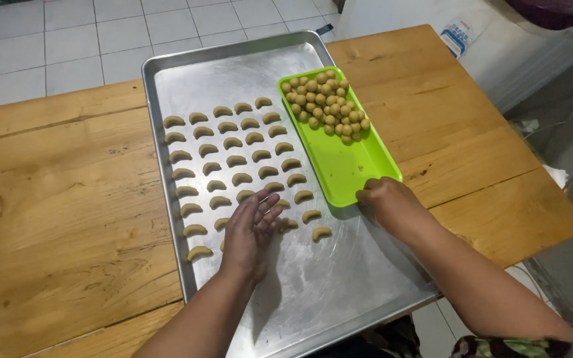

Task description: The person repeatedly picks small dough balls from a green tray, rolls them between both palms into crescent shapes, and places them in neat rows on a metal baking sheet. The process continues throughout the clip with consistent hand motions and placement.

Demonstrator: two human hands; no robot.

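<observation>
both hands (pixel 252 229) over crescent dough pieces (pixel 233 161)

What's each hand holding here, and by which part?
Left hand: nothing visibly gripped; it lies flat, fingers extended, over crescent-shaped tan dough pieces on the metal baking tray. Right hand: fingers curled at the near edge of the bright green plastic tray; grip unclear.

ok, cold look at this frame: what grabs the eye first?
The bright green tray stands out, lying on the right part of the metal baking sheet with a heap of dough balls at its far end. Left of it, rows of crescent-shaped dough pieces fill the sheet. The left hand lies flat by the nearest crescents; the right hand touches the tray's near edge.
</observation>
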